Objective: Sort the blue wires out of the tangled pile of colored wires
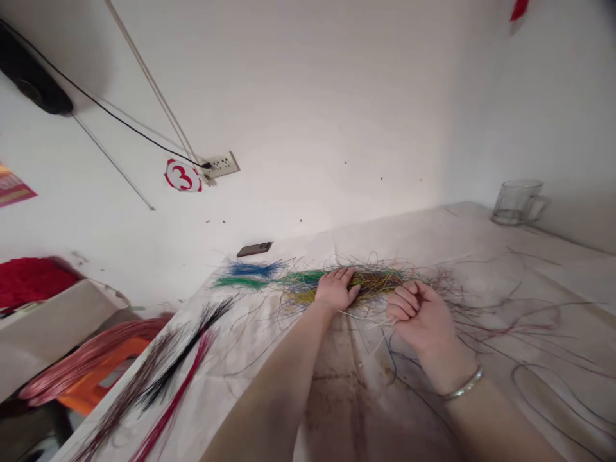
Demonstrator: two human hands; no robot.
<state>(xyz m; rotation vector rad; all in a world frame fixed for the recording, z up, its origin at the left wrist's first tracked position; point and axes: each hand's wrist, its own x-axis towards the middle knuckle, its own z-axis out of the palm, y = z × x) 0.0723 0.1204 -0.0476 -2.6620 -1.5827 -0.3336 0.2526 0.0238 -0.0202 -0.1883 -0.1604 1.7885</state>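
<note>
A tangled heap of thin coloured wires (380, 279) lies on the paper-covered table (481, 244), in front of me. My left hand (335, 290) rests on the heap's left part, palm down, fingers stretched over the green and yellow strands. My right hand (419, 316) sits just right of it with fingers curled in, pinching a few pale wires (360, 316) that run left toward the other hand. A silver bracelet (462, 385) circles my right wrist.
Sorted bundles lie to the left: blue (254, 267), green (239, 282), black and red (179, 369). A dark phone (254, 249) lies by the wall. A clear measuring jug (517, 201) stands at the far right. Pink wire (91, 350) drapes an orange stool (96, 385).
</note>
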